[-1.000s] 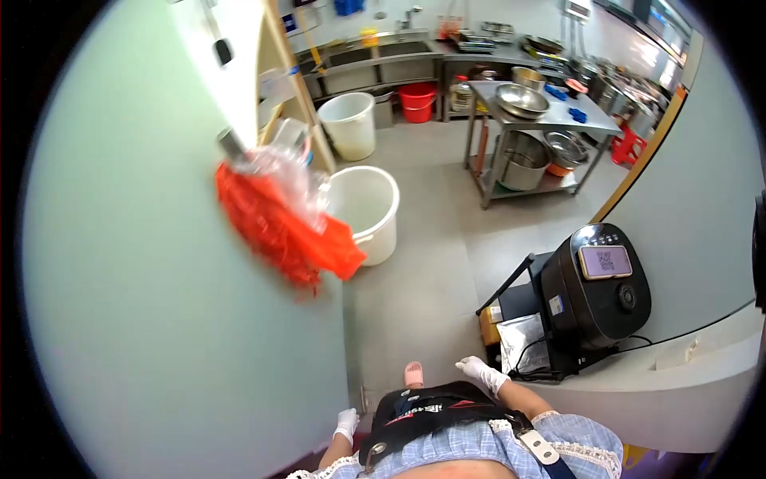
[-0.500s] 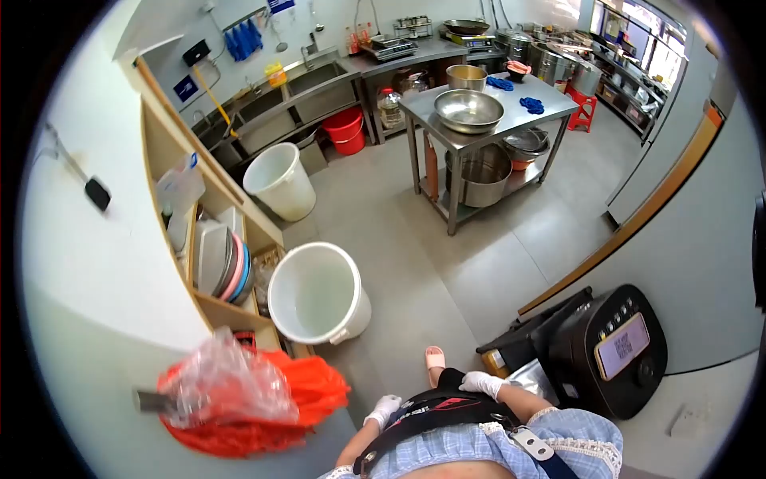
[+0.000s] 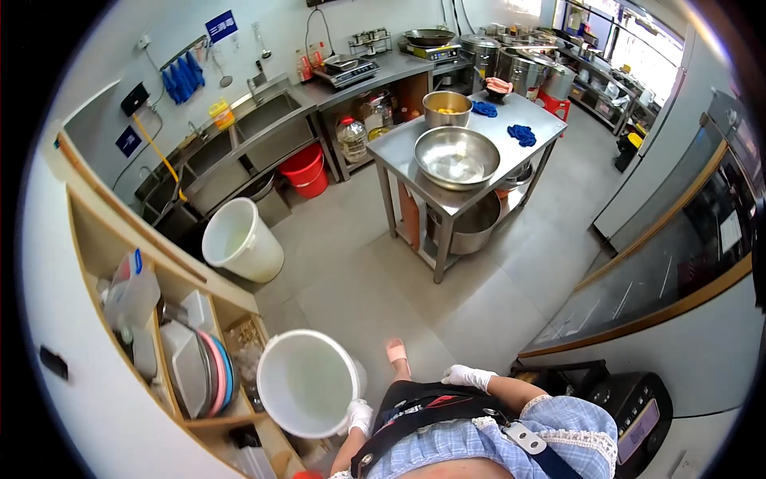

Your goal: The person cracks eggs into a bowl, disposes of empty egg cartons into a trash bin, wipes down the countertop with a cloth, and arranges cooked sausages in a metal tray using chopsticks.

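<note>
My left hand [image 3: 361, 417], in a white glove, hangs at my side close to the rim of a white plastic bucket [image 3: 309, 383]; whether it touches the rim I cannot tell. Its fingers look loose, with nothing visible in them. In front of my black apron [image 3: 435, 399] is my right hand [image 3: 469, 377], also white-gloved, fingers loosely extended and holding nothing I can see. Beyond the floor stands a steel table [image 3: 511, 144] with a wide metal bowl [image 3: 456, 157], a smaller metal pot [image 3: 447, 109] and blue cloths [image 3: 522, 135] on it.
Wooden shelves [image 3: 195, 291] with containers and trays line the left. A second white bucket [image 3: 243, 241] and a red bucket [image 3: 305, 171] stand by the sinks [image 3: 271, 117]. On the right are a black appliance [image 3: 630, 415] and a glass panel [image 3: 638, 299].
The view has moved forward, bringing the steel table nearer. The near bucket is now beside my left hand, and the red bag has left view. My right hand stays before the apron.
</note>
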`<state>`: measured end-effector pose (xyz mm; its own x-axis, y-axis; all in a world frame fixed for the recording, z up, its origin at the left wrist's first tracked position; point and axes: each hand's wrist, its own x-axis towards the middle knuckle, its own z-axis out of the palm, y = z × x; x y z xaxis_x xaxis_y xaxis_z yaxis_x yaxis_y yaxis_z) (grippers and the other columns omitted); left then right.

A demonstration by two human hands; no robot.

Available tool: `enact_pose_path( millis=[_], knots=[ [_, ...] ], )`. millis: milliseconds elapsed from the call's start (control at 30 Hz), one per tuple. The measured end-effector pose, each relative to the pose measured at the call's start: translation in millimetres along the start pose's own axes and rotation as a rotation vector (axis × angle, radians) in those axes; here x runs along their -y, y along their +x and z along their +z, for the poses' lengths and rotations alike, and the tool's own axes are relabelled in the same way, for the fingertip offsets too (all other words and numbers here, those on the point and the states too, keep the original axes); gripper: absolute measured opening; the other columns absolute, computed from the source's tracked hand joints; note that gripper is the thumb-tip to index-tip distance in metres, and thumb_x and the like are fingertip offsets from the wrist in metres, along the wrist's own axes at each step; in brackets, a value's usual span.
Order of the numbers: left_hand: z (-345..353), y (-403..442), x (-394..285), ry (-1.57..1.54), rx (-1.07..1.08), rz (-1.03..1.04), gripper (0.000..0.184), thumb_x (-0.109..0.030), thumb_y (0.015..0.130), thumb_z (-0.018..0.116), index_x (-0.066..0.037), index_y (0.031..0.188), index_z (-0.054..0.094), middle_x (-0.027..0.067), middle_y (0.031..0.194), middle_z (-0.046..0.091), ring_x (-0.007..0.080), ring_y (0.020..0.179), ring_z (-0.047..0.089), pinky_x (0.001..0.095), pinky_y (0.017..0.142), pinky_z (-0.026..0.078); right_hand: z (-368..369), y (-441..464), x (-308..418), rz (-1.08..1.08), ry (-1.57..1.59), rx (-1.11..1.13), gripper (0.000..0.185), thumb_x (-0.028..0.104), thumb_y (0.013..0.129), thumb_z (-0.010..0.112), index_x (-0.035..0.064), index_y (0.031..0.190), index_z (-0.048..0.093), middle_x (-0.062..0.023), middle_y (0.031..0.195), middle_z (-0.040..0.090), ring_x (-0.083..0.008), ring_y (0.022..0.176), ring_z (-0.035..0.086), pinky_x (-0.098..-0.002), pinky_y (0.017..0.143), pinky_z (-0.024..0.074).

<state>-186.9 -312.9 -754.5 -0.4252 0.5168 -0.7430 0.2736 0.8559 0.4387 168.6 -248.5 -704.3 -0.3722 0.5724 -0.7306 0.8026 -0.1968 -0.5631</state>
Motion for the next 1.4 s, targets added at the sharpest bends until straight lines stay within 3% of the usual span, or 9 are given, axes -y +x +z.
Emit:
enact_pose_path(
  millis=[133, 267, 400, 600, 767, 833, 933, 1133, 1400],
  knots=[
    [-42.4, 24.5, -89.6, 0.595, -0.169, 0.218, 0.036, -0.036, 0.082, 0.055, -0.002, 0.080, 0.068, 0.0182, 0.082, 0.066, 0.0349, 0.078, 0.064, 0.0425, 0.073, 0.048, -54.1, 39.1, 28.0, 0.020, -0.101, -0.020, 0.042, 0.041, 0.081, 0.057, 0.0073, 0.106, 0.064, -0.0173, 0.105, 0.063, -0.0324, 0.099, 0.060, -0.0393, 0.088, 0.0442],
    [-72.2, 101.8, -154.9, 0.346, 0.202, -0.013, 0.043, -0.043, 0.083, 0.055, -0.001, 0.085, 0.068, 0.0207, 0.087, 0.066, 0.0350, 0.089, 0.063, 0.0418, 0.078, 0.048, -134.3, 72.8, 68.1, 0.044, 0.196, -0.101, 0.038, 0.034, 0.084, 0.057, 0.0048, 0.108, 0.063, -0.0156, 0.106, 0.064, -0.0292, 0.102, 0.059, -0.0359, 0.092, 0.0423],
    [-78.7, 145.8, -237.4, 0.559, 0.162, 0.256, 0.049, -0.047, 0.086, 0.048, -0.002, 0.091, 0.067, 0.0185, 0.094, 0.065, 0.0327, 0.095, 0.061, 0.0413, 0.082, 0.046, -212.5, 92.7, 118.1, 0.022, 0.556, -0.240, 0.041, 0.031, 0.087, 0.055, 0.0014, 0.115, 0.059, -0.0165, 0.115, 0.060, -0.0268, 0.109, 0.055, -0.0333, 0.096, 0.0395],
    [-25.3, 170.9, -314.3, 0.366, 0.403, 0.341, 0.063, -0.051, 0.085, 0.048, 0.000, 0.122, 0.052, 0.0191, 0.126, 0.051, 0.0312, 0.119, 0.048, 0.0369, 0.098, 0.038, -205.5, 202.6, 37.5, -0.145, 0.182, 0.127, 0.053, 0.042, 0.089, 0.049, 0.0013, 0.122, 0.052, -0.0204, 0.130, 0.047, -0.0313, 0.124, 0.041, -0.0351, 0.106, 0.0290],
    [-37.6, 193.4, -359.4, 0.222, 0.597, 0.397, 0.054, -0.048, 0.085, 0.049, -0.003, 0.112, 0.058, 0.0196, 0.117, 0.057, 0.0287, 0.109, 0.054, 0.0378, 0.091, 0.041, -379.9, 194.2, 166.2, -0.015, -0.047, 0.193, 0.043, 0.040, 0.089, 0.052, 0.0005, 0.097, 0.066, -0.0161, 0.097, 0.066, -0.0255, 0.090, 0.062, -0.0354, 0.081, 0.0463],
    [-35.5, 217.7, -366.6, 0.170, 0.657, 0.514, 0.050, -0.047, 0.085, 0.049, -0.003, 0.107, 0.060, 0.0196, 0.111, 0.060, 0.0280, 0.105, 0.056, 0.0383, 0.088, 0.042, -414.9, 231.1, 175.1, -0.070, 0.472, 0.243, 0.040, 0.043, 0.085, 0.054, 0.0036, 0.084, 0.064, -0.0062, 0.073, 0.061, -0.0165, 0.071, 0.059, -0.0291, 0.066, 0.0486],
    [-52.9, 249.0, -392.0, -0.077, 0.287, 0.081, 0.041, -0.038, 0.087, 0.046, -0.001, 0.089, 0.063, 0.0114, 0.072, 0.062, 0.0204, 0.067, 0.058, 0.0362, 0.065, 0.045, -462.2, 276.5, 218.5, -0.318, 0.301, 0.002, 0.041, 0.035, 0.089, 0.052, -0.0005, 0.106, 0.062, -0.0147, 0.103, 0.064, -0.0244, 0.099, 0.059, -0.0324, 0.088, 0.0441],
    [-92.0, 304.2, -398.2, -0.079, 0.076, -0.069, 0.042, -0.038, 0.086, 0.048, 0.001, 0.091, 0.063, 0.0095, 0.072, 0.063, 0.0198, 0.064, 0.059, 0.0346, 0.061, 0.045, -518.0, 331.5, 312.3, -0.393, 0.434, -0.004, 0.041, 0.032, 0.091, 0.052, -0.0016, 0.114, 0.057, -0.0138, 0.110, 0.062, -0.0221, 0.105, 0.056, -0.0308, 0.092, 0.0413],
    [-162.1, 429.8, -469.3, 0.680, 0.211, 0.410, 0.042, -0.036, 0.087, 0.047, 0.002, 0.100, 0.059, 0.0191, 0.084, 0.064, 0.0284, 0.078, 0.063, 0.0379, 0.071, 0.049, -580.7, 409.1, 363.0, -0.386, 0.137, -0.001, 0.037, 0.035, 0.088, 0.049, 0.0042, 0.105, 0.061, -0.0184, 0.104, 0.062, -0.0324, 0.101, 0.057, -0.0379, 0.090, 0.0426]
  ],
)
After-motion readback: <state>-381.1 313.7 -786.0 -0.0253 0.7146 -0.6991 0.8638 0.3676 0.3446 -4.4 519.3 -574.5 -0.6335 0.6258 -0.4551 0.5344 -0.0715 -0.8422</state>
